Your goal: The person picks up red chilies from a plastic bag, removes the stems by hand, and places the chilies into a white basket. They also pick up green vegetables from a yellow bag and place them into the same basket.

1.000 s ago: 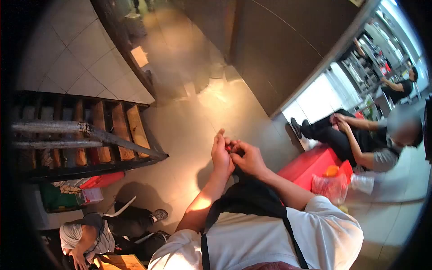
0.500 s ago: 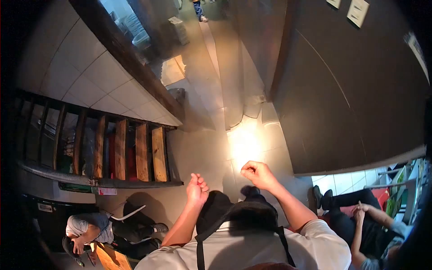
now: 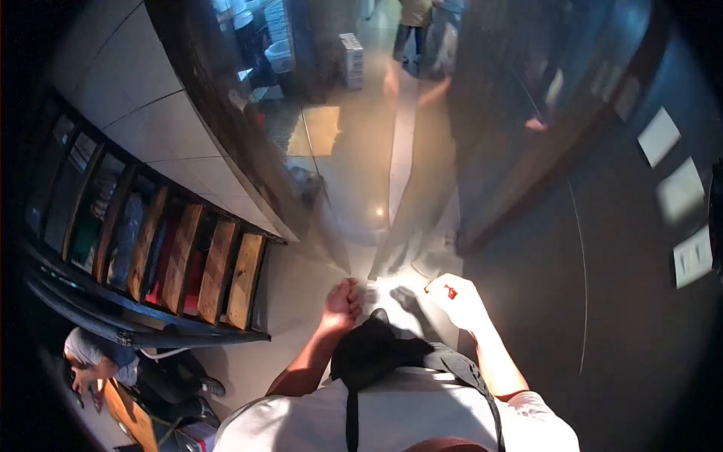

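My left hand [image 3: 343,303] is in front of my body, fingers curled into a loose fist with nothing showing in it. To the right, my right hand [image 3: 459,300] is also closed, its fingers bent inward and no object visible in them. Strong light bleaches it, and a small red patch shows on its back. Between and below the hands hangs my black apron [image 3: 384,350] over a white shirt. Just ahead of both hands stands a doorway with a see-through plastic curtain [image 3: 422,173].
Wooden stairs [image 3: 215,264] rise at the left. Below them a person in grey [image 3: 105,358] sits by a wooden board [image 3: 128,410]. A dark wall [image 3: 527,301] with paper notices [image 3: 678,188] runs along the right. Through the curtain show cardboard [image 3: 315,132], a white stack [image 3: 351,60] and a standing person [image 3: 414,30].
I have moved forward, closer to the curtained doorway. The view has turned, and the seated person at the right has left the frame. Both hands stay closed.
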Action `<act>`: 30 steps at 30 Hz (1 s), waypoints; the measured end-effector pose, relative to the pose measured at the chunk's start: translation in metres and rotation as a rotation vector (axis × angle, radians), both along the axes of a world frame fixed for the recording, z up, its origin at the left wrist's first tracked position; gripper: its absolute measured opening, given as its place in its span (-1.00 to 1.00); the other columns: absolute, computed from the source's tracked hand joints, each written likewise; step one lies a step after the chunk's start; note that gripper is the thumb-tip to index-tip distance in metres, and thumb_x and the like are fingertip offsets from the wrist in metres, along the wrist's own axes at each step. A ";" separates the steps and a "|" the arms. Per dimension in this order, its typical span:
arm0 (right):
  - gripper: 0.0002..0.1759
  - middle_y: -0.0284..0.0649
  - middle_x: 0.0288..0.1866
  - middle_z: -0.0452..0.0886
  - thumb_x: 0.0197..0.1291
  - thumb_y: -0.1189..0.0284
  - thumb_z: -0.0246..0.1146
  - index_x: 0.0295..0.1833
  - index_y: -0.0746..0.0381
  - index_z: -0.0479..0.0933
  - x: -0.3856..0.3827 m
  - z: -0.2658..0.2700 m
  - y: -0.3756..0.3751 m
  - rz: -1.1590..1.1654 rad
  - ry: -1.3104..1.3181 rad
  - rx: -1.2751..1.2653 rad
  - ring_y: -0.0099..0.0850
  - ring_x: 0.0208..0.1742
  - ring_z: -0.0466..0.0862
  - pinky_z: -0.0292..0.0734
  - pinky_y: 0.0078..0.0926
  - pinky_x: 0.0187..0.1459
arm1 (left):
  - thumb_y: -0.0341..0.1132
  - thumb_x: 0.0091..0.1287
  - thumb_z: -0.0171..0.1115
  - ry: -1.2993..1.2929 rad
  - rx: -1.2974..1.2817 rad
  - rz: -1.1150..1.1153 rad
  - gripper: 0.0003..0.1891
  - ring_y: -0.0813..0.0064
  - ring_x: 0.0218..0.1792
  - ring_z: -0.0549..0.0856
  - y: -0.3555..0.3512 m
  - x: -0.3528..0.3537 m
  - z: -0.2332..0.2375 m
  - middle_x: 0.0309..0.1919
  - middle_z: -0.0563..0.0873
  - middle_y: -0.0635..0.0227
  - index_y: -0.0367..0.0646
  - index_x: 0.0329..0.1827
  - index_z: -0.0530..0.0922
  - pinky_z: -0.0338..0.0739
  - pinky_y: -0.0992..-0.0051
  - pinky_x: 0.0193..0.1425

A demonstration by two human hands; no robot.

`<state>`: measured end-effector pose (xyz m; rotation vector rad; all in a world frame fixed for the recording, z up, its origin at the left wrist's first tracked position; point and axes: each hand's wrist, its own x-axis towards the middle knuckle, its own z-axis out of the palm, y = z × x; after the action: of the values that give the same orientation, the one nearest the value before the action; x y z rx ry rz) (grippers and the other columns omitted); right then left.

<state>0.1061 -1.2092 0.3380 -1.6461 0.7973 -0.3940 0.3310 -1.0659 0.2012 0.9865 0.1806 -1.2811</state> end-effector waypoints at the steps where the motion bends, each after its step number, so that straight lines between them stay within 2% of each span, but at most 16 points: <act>1: -0.86 -0.36 -0.30 0.68 0.18 0.48 0.30 -0.17 0.28 0.62 0.016 0.017 -0.021 0.058 0.019 -0.051 -0.62 -0.34 0.53 0.45 -0.63 -0.23 | -0.03 0.54 -0.05 -0.044 -0.035 -0.075 -0.71 0.66 -0.68 0.15 -0.016 0.005 0.014 -0.59 0.24 0.56 -0.05 0.02 0.41 0.06 0.59 -0.63; 2: -0.85 -0.33 -0.16 0.67 0.13 0.49 0.33 -0.18 0.28 0.62 0.030 0.016 -0.047 0.132 -0.077 -0.101 -0.62 -0.24 0.54 0.45 -0.61 -0.17 | -0.05 0.54 -0.03 -0.098 -0.034 -0.129 -0.69 0.67 -0.68 0.15 -0.033 0.007 0.029 -0.59 0.24 0.55 -0.09 0.07 0.39 0.07 0.59 -0.62; 3: -0.83 -0.20 0.11 0.63 0.06 0.50 0.36 -0.19 0.29 0.62 0.045 0.011 -0.068 0.141 -0.220 0.075 -0.50 -0.04 0.60 0.49 -0.50 0.00 | -0.07 0.53 -0.01 -0.121 -0.078 -0.189 -0.68 0.68 -0.68 0.16 -0.050 0.012 0.045 -0.60 0.24 0.54 -0.14 0.09 0.38 0.10 0.61 -0.62; 5: -0.82 -0.05 0.32 0.50 0.02 0.51 0.36 -0.21 0.28 0.63 0.078 0.027 -0.114 0.283 -0.314 -0.264 -0.29 0.22 0.56 0.45 -0.34 0.17 | -0.08 0.53 -0.01 -0.267 -0.117 -0.269 -0.66 0.70 -0.68 0.20 -0.083 0.027 0.060 -0.62 0.25 0.56 -0.16 0.13 0.38 0.08 0.62 -0.62; 7: -0.82 0.03 0.39 0.42 0.01 0.49 0.37 -0.23 0.27 0.63 0.106 0.046 -0.154 0.453 -0.319 -0.347 -0.09 0.39 0.44 0.35 -0.19 0.30 | -0.12 0.53 0.00 -0.307 -0.246 -0.232 -0.68 0.71 -0.68 0.20 -0.107 0.039 0.089 -0.63 0.28 0.57 -0.19 0.11 0.41 0.10 0.64 -0.62; 8: -0.83 0.05 0.38 0.41 0.03 0.49 0.37 -0.22 0.27 0.64 0.121 0.044 -0.180 0.582 -0.454 -0.393 -0.05 0.44 0.35 0.27 -0.15 0.36 | -0.12 0.52 0.02 -0.362 -0.272 -0.226 -0.67 0.71 -0.68 0.19 -0.120 0.046 0.101 -0.63 0.29 0.57 -0.20 0.09 0.42 0.11 0.64 -0.62; 11: -0.83 0.07 0.38 0.41 0.07 0.47 0.37 -0.20 0.26 0.64 0.164 0.034 -0.241 0.770 -0.552 -0.371 -0.05 0.48 0.29 0.19 -0.12 0.40 | -0.14 0.51 0.06 -0.455 -0.322 -0.231 -0.65 0.72 -0.67 0.17 -0.149 0.051 0.129 -0.63 0.28 0.58 -0.22 0.15 0.43 0.08 0.66 -0.60; 12: -0.84 0.08 0.44 0.32 0.10 0.48 0.36 -0.18 0.25 0.65 0.174 0.033 -0.262 0.836 -0.575 -0.358 -0.05 0.52 0.23 0.14 -0.13 0.43 | -0.14 0.51 0.06 -0.499 -0.334 -0.236 -0.64 0.73 -0.67 0.17 -0.159 0.049 0.136 -0.64 0.27 0.58 -0.22 0.17 0.43 0.07 0.66 -0.60; 15: -0.83 0.11 0.51 0.20 0.10 0.48 0.37 -0.16 0.25 0.64 0.193 0.046 -0.315 0.742 -0.574 -0.285 -0.03 0.53 0.21 0.09 -0.16 0.46 | -0.16 0.50 0.06 -0.527 -0.276 -0.217 -0.53 0.72 -0.66 0.25 -0.188 0.043 0.143 -0.66 0.32 0.58 -0.25 0.36 0.32 0.15 0.64 -0.58; 16: -0.75 0.11 0.57 0.04 0.08 0.53 0.36 -0.07 0.23 0.63 0.194 0.048 -0.340 0.728 -0.537 -0.295 -0.06 0.57 0.10 0.01 -0.18 0.49 | -0.14 0.50 0.08 -0.528 -0.271 -0.186 -0.50 0.72 -0.66 0.25 -0.200 0.038 0.150 -0.66 0.31 0.58 -0.24 0.38 0.30 0.15 0.64 -0.58; 17: -0.71 0.10 0.58 0.00 0.07 0.54 0.35 -0.03 0.22 0.62 0.196 0.050 -0.366 0.690 -0.563 -0.275 -0.07 0.59 0.05 -0.02 -0.17 0.50 | -0.13 0.49 0.09 -0.530 -0.270 -0.155 -0.47 0.72 -0.65 0.25 -0.215 0.037 0.156 -0.66 0.31 0.59 -0.22 0.41 0.28 0.15 0.64 -0.58; 18: -0.66 0.10 0.59 -0.03 0.06 0.54 0.35 0.01 0.21 0.60 0.199 0.050 -0.392 0.653 -0.586 -0.257 -0.08 0.60 0.01 -0.04 -0.17 0.50 | -0.09 0.45 0.14 -0.548 -0.310 -0.145 -0.33 0.71 -0.65 0.25 -0.229 0.039 0.158 -0.66 0.29 0.59 -0.16 0.52 0.14 0.16 0.64 -0.57; 21: -0.53 0.06 0.62 -0.16 0.05 0.53 0.36 0.15 0.20 0.53 0.209 0.055 -0.467 0.582 -0.554 -0.262 -0.13 0.63 -0.14 -0.15 -0.17 0.53 | -0.02 0.40 0.19 -0.596 -0.309 0.050 -0.26 0.69 -0.66 0.19 -0.275 0.046 0.178 -0.66 0.24 0.58 0.04 0.56 0.07 0.11 0.63 -0.57; 23: -0.47 0.08 0.62 -0.15 0.18 0.23 0.38 0.19 0.26 0.49 0.214 0.065 -0.500 0.544 -0.680 -0.180 -0.10 0.63 -0.14 -0.20 -0.15 0.53 | -0.01 0.37 0.21 -0.587 -0.291 0.098 -0.17 0.67 -0.64 0.22 -0.290 0.057 0.182 -0.66 0.23 0.57 0.15 0.60 -0.07 0.13 0.62 -0.56; 26: -0.42 0.15 0.61 -0.23 0.14 0.12 0.41 0.19 0.19 0.50 0.222 0.077 -0.539 0.470 -0.692 -0.163 -0.07 0.63 -0.24 -0.24 -0.14 0.53 | -0.02 0.38 0.20 -0.620 -0.276 0.211 -0.12 0.67 -0.64 0.23 -0.306 0.056 0.195 -0.67 0.25 0.56 0.28 0.60 -0.21 0.14 0.62 -0.56; 30: -0.41 0.14 0.61 -0.22 0.19 0.06 0.36 0.20 0.19 0.49 0.244 0.079 -0.573 0.403 -0.704 -0.352 -0.10 0.63 -0.21 -0.23 -0.12 0.52 | -0.07 0.39 0.22 -0.704 -0.159 0.287 -0.08 0.64 -0.63 0.28 -0.309 0.060 0.196 -0.67 0.31 0.53 0.20 0.61 -0.27 0.18 0.62 -0.54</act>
<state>0.3503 -1.7820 0.4165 -1.7645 -0.1396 -0.7929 0.3908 -1.3750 0.3976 1.1676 -0.3110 -0.6240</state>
